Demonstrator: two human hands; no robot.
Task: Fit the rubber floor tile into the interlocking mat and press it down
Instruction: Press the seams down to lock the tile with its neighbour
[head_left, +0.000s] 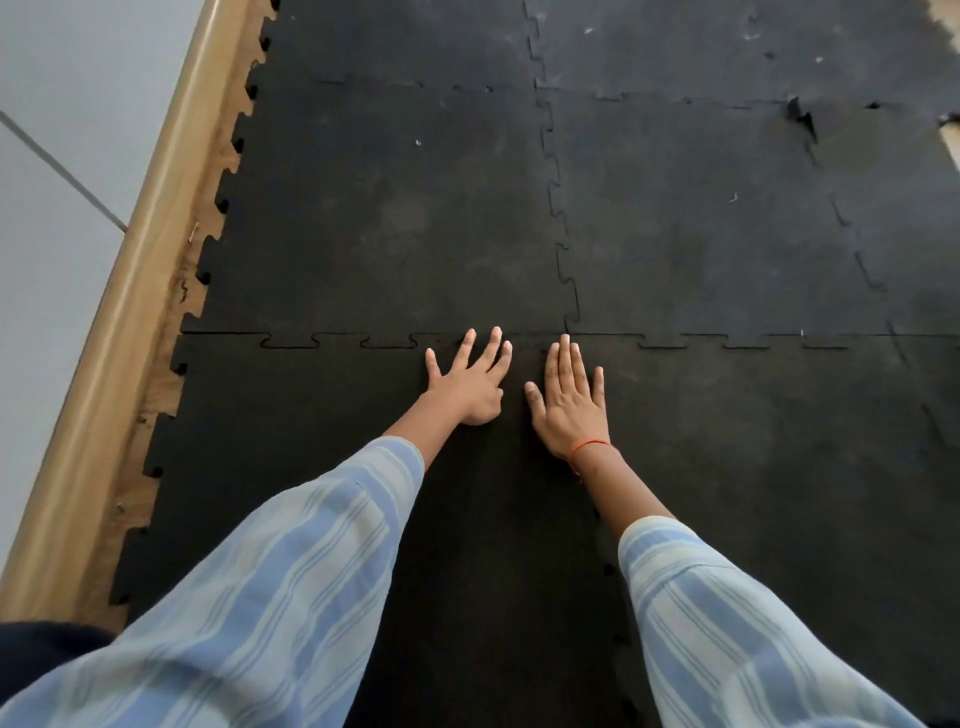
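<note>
Pressing step: left hand (470, 382) & right hand (569, 400) open flat on tile (311, 441), gripping nothing, fingertips at far seam (389, 340); next, prob. press tabs leftward.

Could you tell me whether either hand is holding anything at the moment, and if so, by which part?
Nothing is held. The left hand and right hand lie open, palms flat on the rubber floor tile, near its far interlocking seam.

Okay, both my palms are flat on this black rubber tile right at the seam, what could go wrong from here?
1. Both hands, left and right, press one spot of the black rubber floor tile, so the interlocking tabs further left may stay unseated.
2. A lifted torn corner in the far mat could trip you.
</note>
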